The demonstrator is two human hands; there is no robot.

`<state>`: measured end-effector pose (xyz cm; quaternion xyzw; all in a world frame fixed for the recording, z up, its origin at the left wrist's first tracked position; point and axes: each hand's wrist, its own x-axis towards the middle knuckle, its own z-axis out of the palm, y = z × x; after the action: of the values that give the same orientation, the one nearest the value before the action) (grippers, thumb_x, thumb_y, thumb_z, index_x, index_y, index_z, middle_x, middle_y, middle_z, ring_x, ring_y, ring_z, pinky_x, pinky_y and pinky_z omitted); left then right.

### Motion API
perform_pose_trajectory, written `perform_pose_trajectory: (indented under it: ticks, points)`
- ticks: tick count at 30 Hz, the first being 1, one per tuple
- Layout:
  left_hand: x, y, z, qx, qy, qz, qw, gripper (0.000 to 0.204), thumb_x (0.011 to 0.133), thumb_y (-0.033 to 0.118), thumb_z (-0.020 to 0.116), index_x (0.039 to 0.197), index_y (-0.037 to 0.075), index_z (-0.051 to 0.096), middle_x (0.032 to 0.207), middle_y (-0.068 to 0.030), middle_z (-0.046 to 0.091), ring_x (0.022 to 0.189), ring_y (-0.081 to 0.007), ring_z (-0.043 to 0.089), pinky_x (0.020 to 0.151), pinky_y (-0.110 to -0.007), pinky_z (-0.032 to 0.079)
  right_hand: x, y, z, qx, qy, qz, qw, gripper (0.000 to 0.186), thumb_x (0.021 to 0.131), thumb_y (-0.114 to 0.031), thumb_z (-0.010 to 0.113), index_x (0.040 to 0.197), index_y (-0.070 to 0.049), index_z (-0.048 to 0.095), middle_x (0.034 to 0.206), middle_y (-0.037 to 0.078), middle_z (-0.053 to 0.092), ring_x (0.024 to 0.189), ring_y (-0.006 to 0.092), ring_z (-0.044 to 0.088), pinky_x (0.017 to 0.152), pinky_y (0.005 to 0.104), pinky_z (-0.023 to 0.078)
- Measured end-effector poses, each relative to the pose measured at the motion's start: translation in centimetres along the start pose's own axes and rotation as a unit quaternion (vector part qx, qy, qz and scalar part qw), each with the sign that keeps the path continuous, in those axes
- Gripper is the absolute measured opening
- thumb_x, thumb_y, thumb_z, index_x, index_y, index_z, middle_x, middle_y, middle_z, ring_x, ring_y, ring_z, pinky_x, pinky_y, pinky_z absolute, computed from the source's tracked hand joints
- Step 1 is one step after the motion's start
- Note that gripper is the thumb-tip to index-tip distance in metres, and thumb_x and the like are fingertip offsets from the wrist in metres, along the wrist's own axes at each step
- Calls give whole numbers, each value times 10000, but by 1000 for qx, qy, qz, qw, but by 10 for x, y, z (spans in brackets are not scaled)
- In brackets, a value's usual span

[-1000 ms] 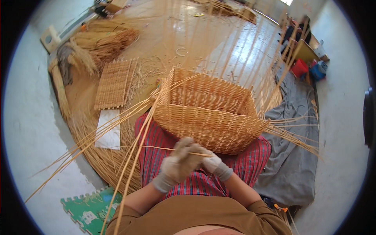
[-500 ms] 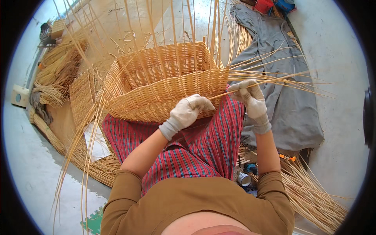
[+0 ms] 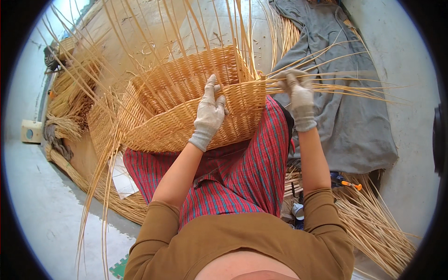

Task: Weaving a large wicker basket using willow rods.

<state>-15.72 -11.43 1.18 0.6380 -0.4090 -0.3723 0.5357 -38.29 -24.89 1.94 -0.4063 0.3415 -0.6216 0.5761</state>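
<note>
A partly woven wicker basket [image 3: 196, 119], rectangular and honey-coloured, leans across my lap with tall upright stakes rising from its walls. Against its near wall lies my left hand [image 3: 210, 112], in a whitish glove; its fingers are apart and reach past the woven edge beside a stake. My right hand [image 3: 301, 95], gloved too, is just off the basket's right corner. Its fingers close on a thin wicker rod, somewhat smeared by motion. Several loose rods [image 3: 345, 89] stick out rightward from that corner, behind and beside this hand.
A grey cloth [image 3: 350, 126] covers a pile at the right. Bundled rods [image 3: 373, 224] lie at lower right, near an orange-handled tool [image 3: 351, 185] and a white cup [image 3: 297, 211]. Straw-like bundles [image 3: 74, 88] and a woven panel [image 3: 99, 123] lie at left. Long rods [image 3: 95, 186] hang from the basket's left corner.
My left hand has left the rod and moved up onto the basket's near wall. My right hand has risen slightly toward the corner. The basket has tilted and shifted a little left.
</note>
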Motion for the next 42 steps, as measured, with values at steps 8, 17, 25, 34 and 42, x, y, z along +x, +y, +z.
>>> perform_pose_trajectory:
  ticks: [8, 17, 25, 34, 42]
  points:
    - [23, 48, 36, -19, 43, 25, 999, 290, 1029, 180, 568, 1295, 66, 545, 1056, -82, 639, 621, -141, 666, 440, -263, 514, 15, 1, 19, -102, -29, 158, 982, 93, 990, -13, 568, 1081, 4, 566, 975, 146, 695, 832, 208, 717, 703, 298, 640]
    - [52, 27, 58, -2, -9, -189, 982, 223, 998, 257, 631, 1009, 35, 625, 703, -30, 611, 503, -144, 638, 358, -290, 492, 111, 10, 38, 102, -6, 17, 995, 125, 1027, -73, 534, 1150, -56, 556, 789, 69, 636, 733, 156, 663, 712, 384, 604]
    - [25, 4, 71, 39, 111, 190, 975, 490, 934, 50, 651, 1390, 103, 481, 1282, -143, 571, 725, -174, 684, 478, -279, 548, 83, -1, -30, -89, -36, 35, 995, 209, 1083, -148, 429, 1253, -66, 517, 754, 39, 554, 673, 174, 614, 813, 434, 626]
    - [57, -16, 111, -14, -14, 70, 997, 597, 916, -71, 588, 1452, 165, 474, 1155, -82, 646, 718, -154, 648, 649, -277, 564, -33, -29, 19, -152, -255, -183, 937, 229, 1028, -81, 479, 1204, -72, 625, 880, 95, 713, 805, 213, 688, 823, 380, 581]
    - [32, -28, 70, -323, 58, 109, 938, 419, 1001, 225, 634, 1366, 33, 558, 1102, -101, 668, 682, -122, 649, 556, -275, 572, -35, -23, 92, -263, -328, -192, 887, 749, 849, -132, 732, 1511, -57, 387, 1430, 179, 536, 1237, 288, 583, 1062, 362, 443]
